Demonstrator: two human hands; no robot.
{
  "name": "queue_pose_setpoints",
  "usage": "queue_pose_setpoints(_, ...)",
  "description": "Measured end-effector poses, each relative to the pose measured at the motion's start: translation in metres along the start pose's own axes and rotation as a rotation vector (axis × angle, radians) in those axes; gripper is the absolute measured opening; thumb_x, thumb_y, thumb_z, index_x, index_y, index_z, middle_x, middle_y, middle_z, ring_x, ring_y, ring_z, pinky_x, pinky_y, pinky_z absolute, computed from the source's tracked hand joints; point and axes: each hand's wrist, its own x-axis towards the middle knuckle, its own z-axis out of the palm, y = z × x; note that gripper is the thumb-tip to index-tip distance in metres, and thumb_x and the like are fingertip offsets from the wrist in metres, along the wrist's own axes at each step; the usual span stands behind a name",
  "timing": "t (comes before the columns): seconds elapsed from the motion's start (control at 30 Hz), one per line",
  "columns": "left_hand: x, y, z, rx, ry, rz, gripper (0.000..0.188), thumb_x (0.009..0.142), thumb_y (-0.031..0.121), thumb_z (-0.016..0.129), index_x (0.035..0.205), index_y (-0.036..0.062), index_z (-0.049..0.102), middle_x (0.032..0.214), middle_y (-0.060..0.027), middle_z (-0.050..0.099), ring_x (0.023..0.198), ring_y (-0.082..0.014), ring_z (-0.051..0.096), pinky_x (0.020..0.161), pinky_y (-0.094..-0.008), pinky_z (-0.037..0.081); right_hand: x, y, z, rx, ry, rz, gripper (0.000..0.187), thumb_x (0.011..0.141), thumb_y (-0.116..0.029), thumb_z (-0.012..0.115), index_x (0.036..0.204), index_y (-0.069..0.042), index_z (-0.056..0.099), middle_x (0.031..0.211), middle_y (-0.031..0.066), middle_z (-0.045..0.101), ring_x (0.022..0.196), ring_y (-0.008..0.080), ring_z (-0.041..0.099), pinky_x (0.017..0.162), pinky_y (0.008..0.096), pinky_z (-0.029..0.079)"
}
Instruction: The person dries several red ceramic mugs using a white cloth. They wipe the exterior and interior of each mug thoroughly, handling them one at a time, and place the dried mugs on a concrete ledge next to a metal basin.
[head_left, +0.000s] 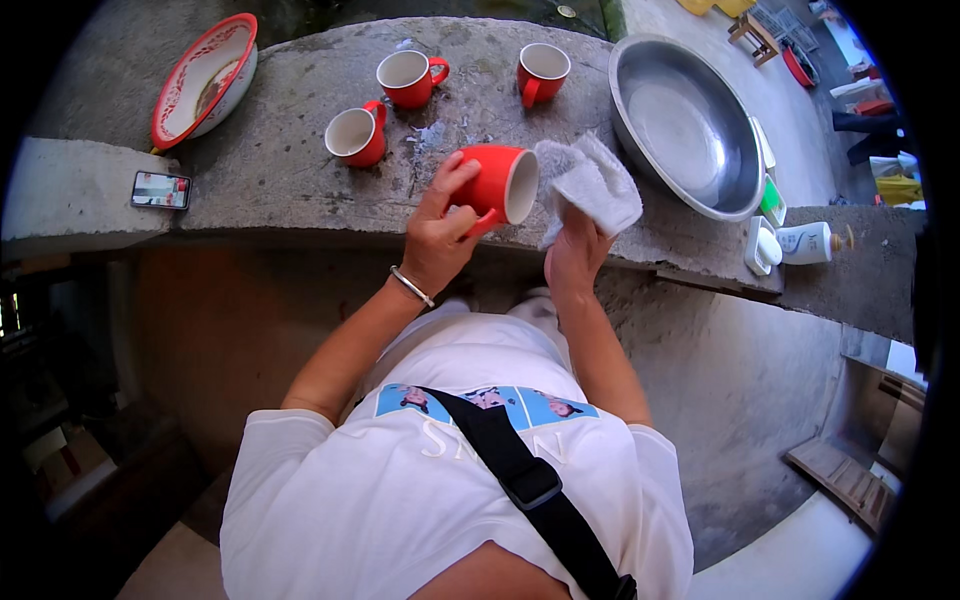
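In my left hand [437, 230] is a red mug [492, 180], tipped on its side with its white inside turned to the right. The fingers wrap round its base end and its handle. My right hand [580, 250] grips a white cloth [592, 185], bunched up close to the mug's mouth. Beyond them on the concrete ledge [290, 190] stand more red mugs with white insides: one [357, 137] at the left, another [408, 80] behind it, and a third [543, 74] farther right.
A large metal basin [690, 125] stands on the right. Beside it are a soap dish [764, 246] and a white pump bottle [806, 243]. At the left, a red-rimmed enamel basin [207, 82] leans tilted near a phone [160, 190]. A wooden stool [755, 40] is far right.
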Motion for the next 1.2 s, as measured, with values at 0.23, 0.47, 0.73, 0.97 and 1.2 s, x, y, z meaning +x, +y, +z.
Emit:
queue_pose_setpoints(0.23, 0.008, 0.003, 0.005, 0.192, -0.062, 0.182, 0.020, 0.062, 0.002, 0.070, 0.060, 0.0039, 0.051, 0.124, -0.0079, 0.055, 0.122, -0.0345, 0.047, 0.093, -0.0412, 0.049, -0.020, -0.007, 0.025, 0.018, -0.059, 0.028, 0.030, 0.085, -0.002, 0.054, 0.115, -0.001, 0.052, 0.111, 0.0064, 0.056, 0.100, 0.0155, 0.054, 0.087, 0.0294, 0.044)
queue_pose_setpoints(0.47, 0.003, -0.006, 0.000, 0.087, -0.059, 0.158, 0.023, 0.063, 0.003, 0.072, 0.058, 0.0032, 0.049, 0.123, -0.0088, 0.056, 0.119, -0.0347, 0.050, 0.089, -0.0394, 0.051, -0.003, -0.026, 0.022, 0.030, -0.414, 0.355, 0.030, 0.089, -0.012, 0.059, 0.117, -0.004, 0.052, 0.107, 0.0029, 0.058, 0.094, 0.0099, 0.056, 0.081, 0.0265, 0.047)
queue_pose_setpoints(0.73, 0.032, -0.016, -0.030, -0.326, -0.268, 0.009, 0.031, 0.060, 0.005, 0.079, 0.058, -0.0001, 0.048, 0.121, -0.0130, 0.057, 0.115, -0.0297, 0.055, 0.090, -0.0354, 0.048, 0.034, -0.045, -0.013, -0.650, -1.172, -0.206, 0.046, 0.072, -0.005, 0.062, 0.116, -0.001, 0.049, 0.105, 0.0098, 0.059, 0.095, 0.0235, 0.059, 0.082, 0.0331, 0.047)
queue_pose_setpoints(0.97, 0.043, -0.030, -0.039, -0.379, -0.633, -0.204, 0.029, 0.057, 0.006, 0.081, 0.060, 0.0000, 0.052, 0.117, -0.0105, 0.060, 0.097, -0.0221, 0.060, 0.084, -0.0306, 0.047, 0.043, -0.040, -0.014, -0.933, -1.402, -0.687, 0.043, 0.070, 0.000, 0.059, 0.113, -0.003, 0.052, 0.102, 0.0138, 0.059, 0.094, 0.0333, 0.057, 0.085, 0.0371, 0.047)
queue_pose_setpoints(1.2, 0.008, -0.002, -0.001, 0.084, -0.109, 0.073, 0.028, 0.064, 0.002, 0.074, 0.057, 0.0013, 0.047, 0.119, -0.0100, 0.058, 0.119, -0.0352, 0.050, 0.087, -0.0380, 0.051, 0.023, -0.034, 0.012, 0.111, -0.250, 0.641, 0.021, 0.092, -0.011, 0.046, 0.108, -0.002, 0.056, 0.097, 0.0059, 0.062, 0.090, 0.0170, 0.061, 0.077, 0.0317, 0.048)
